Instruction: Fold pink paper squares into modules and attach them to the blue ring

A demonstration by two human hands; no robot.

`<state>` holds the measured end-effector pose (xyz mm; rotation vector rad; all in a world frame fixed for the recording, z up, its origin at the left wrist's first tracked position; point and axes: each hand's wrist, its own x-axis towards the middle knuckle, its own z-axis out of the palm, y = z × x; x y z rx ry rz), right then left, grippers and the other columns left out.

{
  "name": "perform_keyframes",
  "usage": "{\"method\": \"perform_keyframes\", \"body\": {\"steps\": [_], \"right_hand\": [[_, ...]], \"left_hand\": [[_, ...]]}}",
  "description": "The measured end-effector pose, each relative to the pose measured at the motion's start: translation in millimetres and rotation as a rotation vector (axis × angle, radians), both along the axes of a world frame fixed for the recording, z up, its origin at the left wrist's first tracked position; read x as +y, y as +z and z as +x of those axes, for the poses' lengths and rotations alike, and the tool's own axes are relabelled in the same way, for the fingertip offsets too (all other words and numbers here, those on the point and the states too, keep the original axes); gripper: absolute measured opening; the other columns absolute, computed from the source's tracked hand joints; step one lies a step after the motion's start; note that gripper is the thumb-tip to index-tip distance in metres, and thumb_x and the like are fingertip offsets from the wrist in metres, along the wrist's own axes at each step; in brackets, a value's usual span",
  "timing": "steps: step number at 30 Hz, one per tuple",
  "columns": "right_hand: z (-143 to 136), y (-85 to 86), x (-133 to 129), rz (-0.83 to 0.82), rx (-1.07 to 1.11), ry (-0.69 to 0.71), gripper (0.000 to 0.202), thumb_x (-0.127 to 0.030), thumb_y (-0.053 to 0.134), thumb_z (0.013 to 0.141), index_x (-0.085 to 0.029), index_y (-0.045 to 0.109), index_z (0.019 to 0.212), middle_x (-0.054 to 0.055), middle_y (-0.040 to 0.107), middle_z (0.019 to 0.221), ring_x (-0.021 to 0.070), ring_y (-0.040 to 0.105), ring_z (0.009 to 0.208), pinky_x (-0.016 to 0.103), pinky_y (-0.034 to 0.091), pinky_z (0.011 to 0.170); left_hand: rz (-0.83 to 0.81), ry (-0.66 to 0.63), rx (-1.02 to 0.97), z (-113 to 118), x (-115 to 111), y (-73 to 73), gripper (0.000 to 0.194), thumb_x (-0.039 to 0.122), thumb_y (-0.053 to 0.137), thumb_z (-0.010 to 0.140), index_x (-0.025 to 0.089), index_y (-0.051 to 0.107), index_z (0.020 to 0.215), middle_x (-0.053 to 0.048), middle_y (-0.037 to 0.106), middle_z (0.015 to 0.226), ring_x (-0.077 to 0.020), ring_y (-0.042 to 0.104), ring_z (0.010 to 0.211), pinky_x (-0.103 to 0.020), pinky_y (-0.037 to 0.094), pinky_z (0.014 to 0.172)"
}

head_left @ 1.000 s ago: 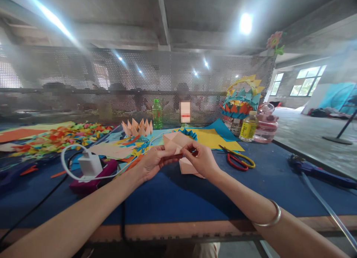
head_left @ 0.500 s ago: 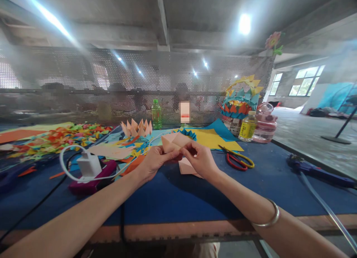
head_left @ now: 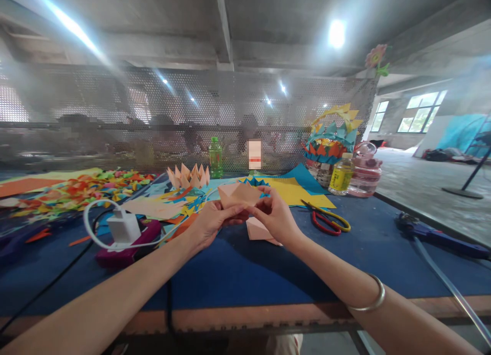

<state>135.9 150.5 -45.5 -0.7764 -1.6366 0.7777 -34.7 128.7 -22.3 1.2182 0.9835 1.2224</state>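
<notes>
A folded piece of pale pink paper (head_left: 238, 195) with pointed peaks is held up over the table's middle. My left hand (head_left: 217, 219) pinches its lower left side, and my right hand (head_left: 273, 212) grips its lower right side, the thumbs close together at the bottom edge. Beneath my right hand, more folded pink paper (head_left: 259, 230) lies on the blue table top (head_left: 230, 283). Behind my left hand stands a spiky pink paper ring (head_left: 187, 176). A blue folded paper piece (head_left: 254, 182) shows just behind the held paper.
Scissors (head_left: 326, 223) with red and yellow handles lie to the right, near yellow sheets (head_left: 291, 190). Bottles (head_left: 341, 175) and a paper basket (head_left: 330, 140) stand behind. At left are a purple power strip (head_left: 128, 247) and colourful scraps (head_left: 95, 189). A glue gun (head_left: 441, 235) lies far right.
The held pink paper has turned slightly and tilted, so its pointed peaks face up more. The fingers of my right hand have shifted up along its right edge.
</notes>
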Motion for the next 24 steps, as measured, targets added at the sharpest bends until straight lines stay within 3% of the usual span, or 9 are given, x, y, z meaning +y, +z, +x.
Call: {"method": "perform_keyframes", "body": {"steps": [4,16,24], "right_hand": [[0.4,1.4,-0.7,-0.032,-0.084,-0.006,0.038,-0.052,0.065,0.076,-0.019,0.052,0.064,-0.005,0.046,0.055,0.0105,0.042,0.053,0.025,0.034,0.052],[-1.6,-2.5,3.4,-0.067,-0.049,0.009,0.033,-0.049,0.061,0.075,-0.019,0.053,0.066,-0.004,0.048,0.060,0.0110,0.042,0.056,0.024,0.034,0.053],[-1.0,-0.5,2.0,-0.063,-0.084,-0.021,0.033,-0.046,0.061,0.075,-0.020,0.048,0.060,-0.004,0.044,0.056,0.0102,0.039,0.054,0.023,0.030,0.050]], "left_hand": [[-0.024,-0.006,-0.019,0.6,-0.2,1.5,0.039,0.035,0.092,0.051,0.012,0.078,0.079,-0.007,0.078,0.079,-0.0160,0.072,0.071,-0.018,0.056,0.063],[-0.045,-0.027,-0.047,-0.1,-1.5,1.3,0.026,0.024,0.089,0.058,0.011,0.077,0.078,-0.008,0.077,0.075,-0.0146,0.072,0.065,-0.017,0.057,0.060],[-0.019,-0.005,0.019,1.4,0.0,0.7,0.036,0.033,0.090,0.055,0.012,0.077,0.080,-0.009,0.076,0.074,-0.0172,0.071,0.067,-0.022,0.055,0.062]]}}
